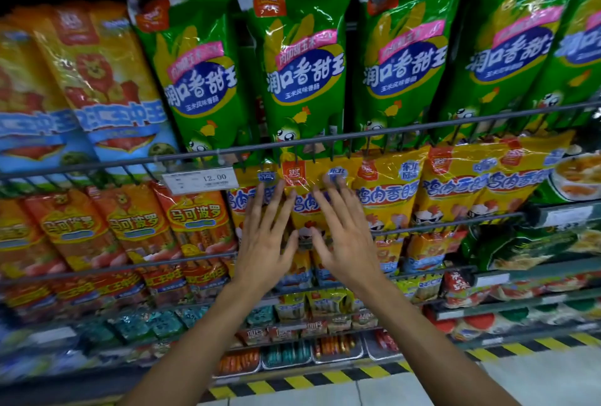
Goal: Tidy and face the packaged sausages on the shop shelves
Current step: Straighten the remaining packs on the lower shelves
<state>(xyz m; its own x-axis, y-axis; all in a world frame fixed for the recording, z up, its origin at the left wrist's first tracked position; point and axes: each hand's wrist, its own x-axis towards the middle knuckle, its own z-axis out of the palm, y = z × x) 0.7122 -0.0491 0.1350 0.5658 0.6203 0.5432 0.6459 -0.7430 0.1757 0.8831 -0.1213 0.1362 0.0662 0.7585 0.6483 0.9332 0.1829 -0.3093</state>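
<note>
A yellow sausage pack (309,175) with blue lettering stands upright on the middle shelf, behind a wire rail. My left hand (265,236) lies flat against its left side, fingers straight and spread. My right hand (344,236) lies flat against its right side, fingers straight and reaching up to its blue label. More yellow packs (387,191) of the same kind stand to the right. Green corn sausage packs (302,64) line the shelf above.
Orange packs (136,223) fill the middle shelf's left part, under a 12.00 price tag (201,179). Orange-and-blue packs (97,87) stand top left. Lower shelves hold small packs and trays (286,355). A yellow-black striped strip (325,376) edges the floor.
</note>
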